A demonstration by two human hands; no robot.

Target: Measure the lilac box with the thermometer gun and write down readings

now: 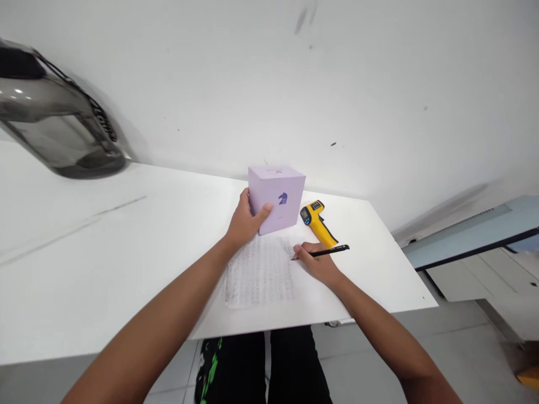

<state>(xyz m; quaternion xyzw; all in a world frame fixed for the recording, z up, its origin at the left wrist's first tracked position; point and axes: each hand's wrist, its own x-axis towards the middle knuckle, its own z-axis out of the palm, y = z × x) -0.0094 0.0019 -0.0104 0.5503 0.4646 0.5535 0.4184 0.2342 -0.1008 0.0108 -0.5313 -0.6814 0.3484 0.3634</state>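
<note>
A lilac box [283, 216] with a dark blue horse-head mark stands at the back of the white table. My left hand [248, 219] grips its left side, the thumb lying across the front face. In my right hand [315, 264] is a black pencil [334, 250], pinched between the fingers, its tip pointing left over the paper's right edge. Whether the tip touches the paper, I cannot tell. The sheet of paper [259, 278], covered with grey rows of marks, lies in front of the box. Just beyond my right hand rests a yellow infrared thermometer [320, 224].
A large grey see-through bottle [59, 129] stands at the far left against the wall [269, 84]. The table [126, 269] ends at a front edge above my legs. To the right, past the table's side, is another light-blue surface [471, 233] with a dark edge.
</note>
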